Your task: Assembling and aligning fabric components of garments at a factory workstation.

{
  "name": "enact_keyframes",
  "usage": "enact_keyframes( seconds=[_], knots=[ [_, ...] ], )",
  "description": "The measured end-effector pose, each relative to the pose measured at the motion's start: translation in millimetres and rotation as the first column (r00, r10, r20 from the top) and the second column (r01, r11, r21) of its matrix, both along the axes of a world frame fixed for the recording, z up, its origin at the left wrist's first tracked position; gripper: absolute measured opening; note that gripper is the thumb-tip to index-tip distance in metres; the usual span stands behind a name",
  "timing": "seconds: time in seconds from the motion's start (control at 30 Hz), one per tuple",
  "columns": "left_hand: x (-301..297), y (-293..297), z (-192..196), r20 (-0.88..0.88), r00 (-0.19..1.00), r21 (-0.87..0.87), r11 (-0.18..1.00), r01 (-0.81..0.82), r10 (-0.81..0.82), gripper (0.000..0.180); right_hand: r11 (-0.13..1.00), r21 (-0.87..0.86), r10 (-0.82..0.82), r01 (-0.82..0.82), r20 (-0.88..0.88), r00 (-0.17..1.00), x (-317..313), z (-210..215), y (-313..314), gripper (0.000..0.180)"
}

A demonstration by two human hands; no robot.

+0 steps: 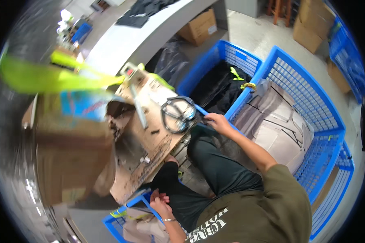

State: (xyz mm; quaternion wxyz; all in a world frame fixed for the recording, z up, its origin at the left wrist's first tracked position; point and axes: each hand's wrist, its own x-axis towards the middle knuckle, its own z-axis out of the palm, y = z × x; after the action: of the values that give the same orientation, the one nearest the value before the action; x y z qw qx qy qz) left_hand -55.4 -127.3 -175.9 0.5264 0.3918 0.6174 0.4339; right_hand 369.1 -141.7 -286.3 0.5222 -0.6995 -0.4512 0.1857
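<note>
At the centre of the frame, the right hand [217, 121] is seen closed on the rim of a blue plastic crate [215, 60], its fingers curled over the edge just beside a pair of large black-handled scissors [177, 114]. The scissors lie on a worn, scuffed cardboard-covered surface [150, 150] that runs from centre toward lower left. At the lower centre, the left hand [160, 201] is held over the knee of the dark trousers, fingers loosely bent; whether anything is gripped cannot be told. A bracelet is worn on that wrist.

The gripped crate holds dark fabric with a few yellow-green strips [236, 73] on top. To its right, a second blue crate [312, 97] is filled with folded grey-beige pieces [275, 121]. A third blue crate [125, 216] shows at the lower left, with pale material and yellow-green strips inside.

In the left part of the frame, a large brown cardboard box [73, 154] is seen blurred, with a blue rectangular label [83, 105] on its upper face and a yellow-green band [48, 77] across the upper left. A closed brown carton [198, 26] with a small white label stands on the floor at upper centre, under a long white surface [125, 40]. Further brown cartons [312, 24] are stacked at the upper right.
</note>
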Motion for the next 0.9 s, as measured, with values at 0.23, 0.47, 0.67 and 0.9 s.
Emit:
enact_keyframes(
  seconds=[0.23,0.47,0.67,0.9],
  knots=[
    [1,-17,1,0.109,0.989,0.017,0.994,-0.106,0.104,0.02,0.971,-0.208,-0.131,0.114,-0.071,0.989,-104,48,-94,0.022],
    [-71,-66,19,-0.006,0.993,0.195,0.975,-0.111,0.115,0.017,0.957,-0.267,0.124,-0.117,0.01,0.992,-134,80,-114,0.056],
    [-195,-121,-34,-0.061,0.886,0.154,0.881,-0.447,0.46,0.021,0.931,-0.355,0.169,-0.088,0.203,0.965,-133,70,-102,0.07],
    [-265,-156,-152,-0.526,0.815,-0.103,0.933,-0.344,0.242,0.031,0.936,-0.35,0.135,-0.029,0.283,0.95,-143,65,-91,0.068]
  ],
)
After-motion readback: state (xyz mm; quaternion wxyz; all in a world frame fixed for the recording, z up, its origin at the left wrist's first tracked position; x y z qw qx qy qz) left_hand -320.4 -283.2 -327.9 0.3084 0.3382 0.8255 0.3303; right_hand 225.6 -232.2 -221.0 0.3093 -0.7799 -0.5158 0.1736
